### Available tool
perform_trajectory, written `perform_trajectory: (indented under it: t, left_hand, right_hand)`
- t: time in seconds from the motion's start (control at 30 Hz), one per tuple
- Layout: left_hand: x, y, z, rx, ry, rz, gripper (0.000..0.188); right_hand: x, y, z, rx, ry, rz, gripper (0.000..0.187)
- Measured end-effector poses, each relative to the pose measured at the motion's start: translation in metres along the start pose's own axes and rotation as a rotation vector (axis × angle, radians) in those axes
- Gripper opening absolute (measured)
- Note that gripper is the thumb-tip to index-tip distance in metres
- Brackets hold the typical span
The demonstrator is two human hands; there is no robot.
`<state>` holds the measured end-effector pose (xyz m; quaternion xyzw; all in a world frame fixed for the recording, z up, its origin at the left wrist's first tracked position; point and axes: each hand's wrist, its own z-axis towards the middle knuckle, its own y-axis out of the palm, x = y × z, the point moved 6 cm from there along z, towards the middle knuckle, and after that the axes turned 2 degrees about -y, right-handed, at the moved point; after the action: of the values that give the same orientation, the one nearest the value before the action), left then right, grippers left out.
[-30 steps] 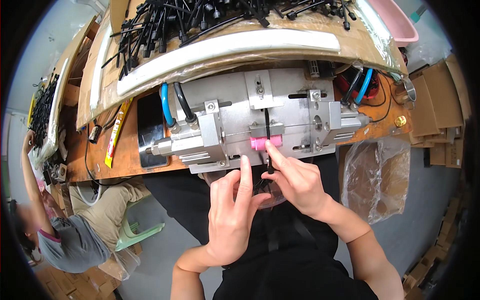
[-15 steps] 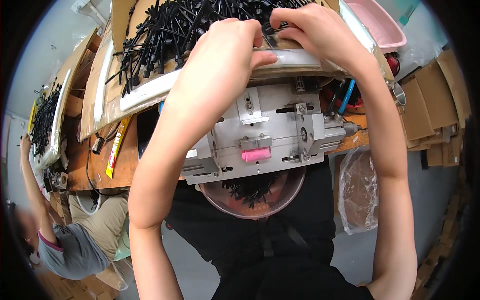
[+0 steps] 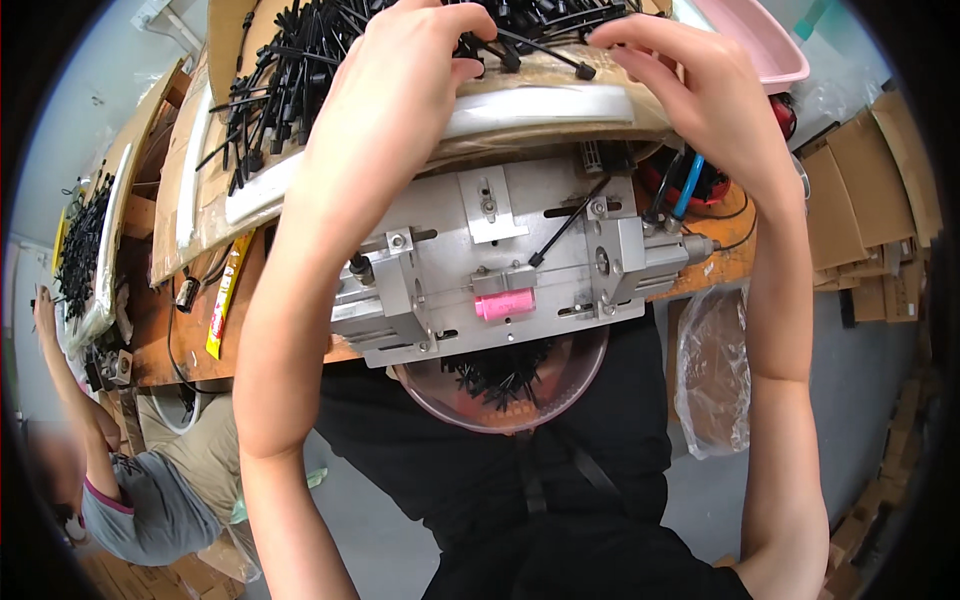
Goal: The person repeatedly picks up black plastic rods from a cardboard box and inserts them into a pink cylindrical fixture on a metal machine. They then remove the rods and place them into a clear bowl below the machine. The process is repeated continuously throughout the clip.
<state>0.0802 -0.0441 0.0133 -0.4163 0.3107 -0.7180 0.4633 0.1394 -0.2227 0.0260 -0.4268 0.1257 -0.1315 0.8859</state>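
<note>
A heap of thin black plastic stems with wider ends (image 3: 285,85) lies on a cardboard tray with white padded edges (image 3: 540,105). At the heap's near side is my left hand (image 3: 400,75), fingers bent and thumb apart, with loose stems beside the fingertips. My right hand (image 3: 690,80) hovers over the tray's right part, index finger stretched out and nothing visible in its fingers. Between and below my hands, a single black stem (image 3: 568,225) shows slantwise over the metal fixture (image 3: 450,265); whether it touches the plate I cannot tell. A pink cylindrical piece (image 3: 505,303) sits at the fixture's front.
Below the fixture, a translucent bowl (image 3: 590,385) holds more black stems. Blue tubing (image 3: 690,185) and cables run at the right. A clear plastic bag (image 3: 715,380) hangs there, with cardboard boxes (image 3: 850,200) beyond. At far left another person (image 3: 150,500) reaches to a second heap (image 3: 85,240).
My hands have moved apart, the left one leftward and the right one rightward. A black stem now shows over the fixture where none was before.
</note>
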Motion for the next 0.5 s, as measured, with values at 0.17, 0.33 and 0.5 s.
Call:
perform_trajectory:
  t: [0.17, 0.33, 0.5]
  left_hand:
    - [0.003, 0.002, 0.001, 0.042, 0.093, 0.049, 0.020]
    - [0.015, 0.004, 0.010, -0.079, 0.117, 0.056, 0.013]
    - [0.011, 0.003, 0.018, -0.095, 0.327, 0.040, 0.015]
  right_hand:
    - [-0.049, -0.005, -0.046, -0.067, -0.055, 0.038, 0.015]
    - [-0.099, 0.049, -0.059, -0.311, -0.303, -0.221, 0.014]
    - [-0.093, 0.093, -0.066, -0.552, -0.392, -0.400, 0.008]
